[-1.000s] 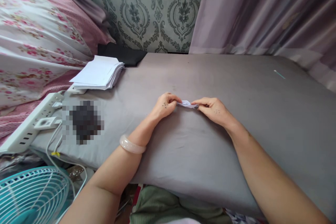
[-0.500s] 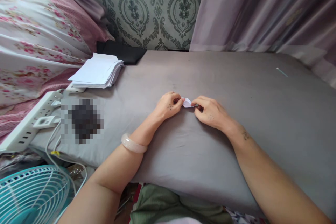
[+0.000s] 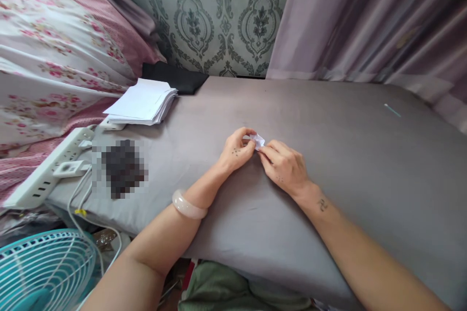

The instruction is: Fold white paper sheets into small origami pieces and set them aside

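Observation:
A small folded piece of white paper point(image 3: 259, 141) is held between my two hands, just above the grey-covered table point(image 3: 226, 194). My left hand point(image 3: 239, 148) pinches its left side between thumb and fingers, and a pale bangle point(image 3: 188, 205) circles that wrist. My right hand point(image 3: 284, 164) is closed at the paper's lower right edge, with the fingertips pressed against it. The fingers hide part of the folds.
At the back left lies a stack of white paper point(image 3: 140, 101) beside a flat black item point(image 3: 177, 77). A white power strip point(image 3: 44, 170) with plugs and cables runs along the left edge, near a blurred-out dark patch. A turquoise fan point(image 3: 44, 272) stands at lower left. A cotton swab point(image 3: 392, 110) lies far right.
The paper has turned and now tilts between my fingers. My right hand has moved left and its fingers now reach the paper's lower edge. The view has shifted slightly.

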`<state>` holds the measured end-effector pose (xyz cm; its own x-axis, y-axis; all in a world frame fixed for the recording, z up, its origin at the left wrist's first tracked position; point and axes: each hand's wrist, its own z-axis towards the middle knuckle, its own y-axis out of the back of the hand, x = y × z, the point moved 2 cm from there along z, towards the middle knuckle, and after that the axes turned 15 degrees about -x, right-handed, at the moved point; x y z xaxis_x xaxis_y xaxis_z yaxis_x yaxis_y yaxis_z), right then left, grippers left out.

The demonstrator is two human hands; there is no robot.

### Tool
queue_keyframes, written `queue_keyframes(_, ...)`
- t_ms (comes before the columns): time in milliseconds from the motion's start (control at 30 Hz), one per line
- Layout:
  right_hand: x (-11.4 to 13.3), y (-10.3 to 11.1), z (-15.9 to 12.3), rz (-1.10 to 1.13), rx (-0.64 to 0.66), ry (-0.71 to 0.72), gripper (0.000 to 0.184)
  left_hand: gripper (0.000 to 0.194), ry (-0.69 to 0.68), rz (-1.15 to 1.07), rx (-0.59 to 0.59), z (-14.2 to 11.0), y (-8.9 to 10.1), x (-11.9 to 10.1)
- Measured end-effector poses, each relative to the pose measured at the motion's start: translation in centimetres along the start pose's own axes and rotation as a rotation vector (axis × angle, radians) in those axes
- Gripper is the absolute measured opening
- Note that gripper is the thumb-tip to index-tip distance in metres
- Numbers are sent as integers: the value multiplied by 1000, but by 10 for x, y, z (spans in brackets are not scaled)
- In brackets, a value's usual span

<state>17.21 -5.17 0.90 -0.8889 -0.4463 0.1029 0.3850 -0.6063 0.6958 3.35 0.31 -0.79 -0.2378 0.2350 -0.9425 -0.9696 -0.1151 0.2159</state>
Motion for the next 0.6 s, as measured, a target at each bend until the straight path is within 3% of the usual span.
queue_keyframes(267,13,1,-3,28,19,18,27,22,-133,6,-120,0,1,1)
queue_keyframes(600,20,0,-2,16,25,-7,28,14,-75,-63,-188,1,4,9)
